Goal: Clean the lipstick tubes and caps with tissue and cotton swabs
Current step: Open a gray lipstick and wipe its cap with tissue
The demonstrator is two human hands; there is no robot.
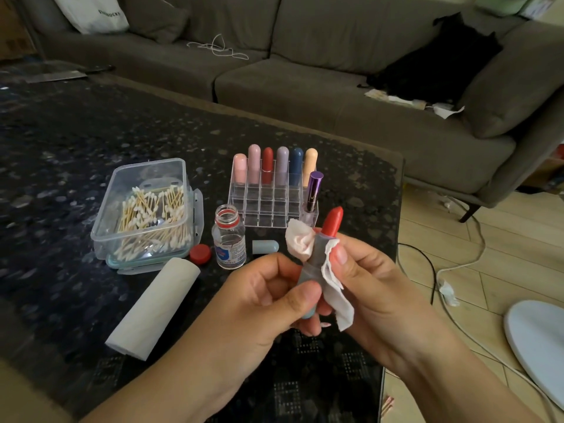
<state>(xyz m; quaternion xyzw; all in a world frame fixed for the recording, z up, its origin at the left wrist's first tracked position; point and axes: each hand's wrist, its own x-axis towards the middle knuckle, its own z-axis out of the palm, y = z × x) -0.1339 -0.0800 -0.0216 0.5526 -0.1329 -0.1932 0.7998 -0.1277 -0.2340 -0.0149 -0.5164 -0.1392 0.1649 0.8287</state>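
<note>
Above the near right part of the dark bench point(91, 123), the left hand point(262, 303) has its grip clenched on the base of an open lipstick tube point(317, 264), red stick up. The right hand point(375, 288) pinches a white tissue point(332, 288) against the tube's side. The tube's pale blue cap point(265, 246) lies beside an uncapped bottle point(229, 239). Further left sit the cotton swab box point(146, 209) and a tissue roll point(152, 306). The clear organiser point(274, 206) stands just behind the hands, near the bench's right edge; bare bench lies beneath the wrists
</note>
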